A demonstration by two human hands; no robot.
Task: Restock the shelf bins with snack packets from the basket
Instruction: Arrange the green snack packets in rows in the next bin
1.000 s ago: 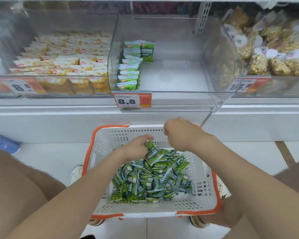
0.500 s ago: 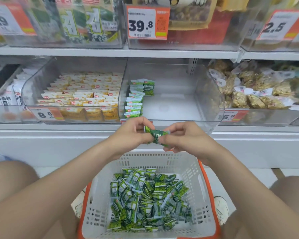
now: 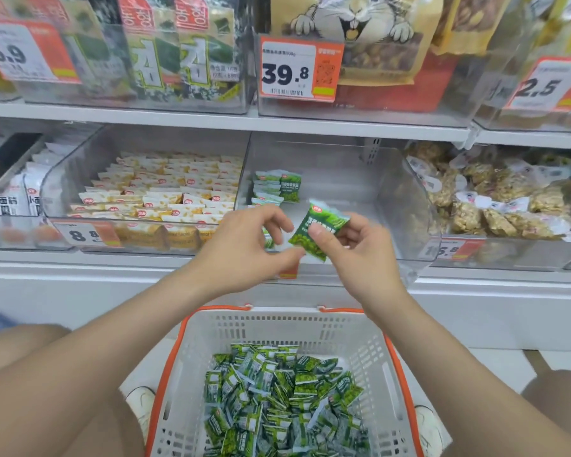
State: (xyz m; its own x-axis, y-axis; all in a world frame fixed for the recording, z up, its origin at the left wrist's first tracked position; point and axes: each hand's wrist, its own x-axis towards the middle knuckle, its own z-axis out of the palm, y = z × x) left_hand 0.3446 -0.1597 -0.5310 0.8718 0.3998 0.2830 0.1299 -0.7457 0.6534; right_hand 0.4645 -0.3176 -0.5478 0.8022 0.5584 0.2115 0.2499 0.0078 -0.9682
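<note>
My right hand (image 3: 360, 245) pinches one green snack packet (image 3: 327, 219) between thumb and fingers, in front of the clear middle shelf bin (image 3: 416, 225). My left hand (image 3: 241, 249) is beside it. Its thumb tip touches the packet's lower corner and its loosely curled fingers stay off the packet. Inside the bin, a short row of green packets (image 3: 272, 189) stands along the left wall; the rest of its floor is bare. Below my arms sits the white basket (image 3: 277, 324) with an orange rim, holding a pile of green packets (image 3: 277, 404).
The bin to the left (image 3: 165, 196) is filled with yellow-white packets, and the bin to the right (image 3: 491, 202) holds brown snack bags. An upper shelf (image 3: 310, 122) overhangs with seaweed packs and a 39.8 price tag (image 3: 300, 70). My knees flank the basket.
The packet came up from the basket to bin height. Both hands held it half a second ago; now the right hand holds it upright and the left hand's fingers have come off.
</note>
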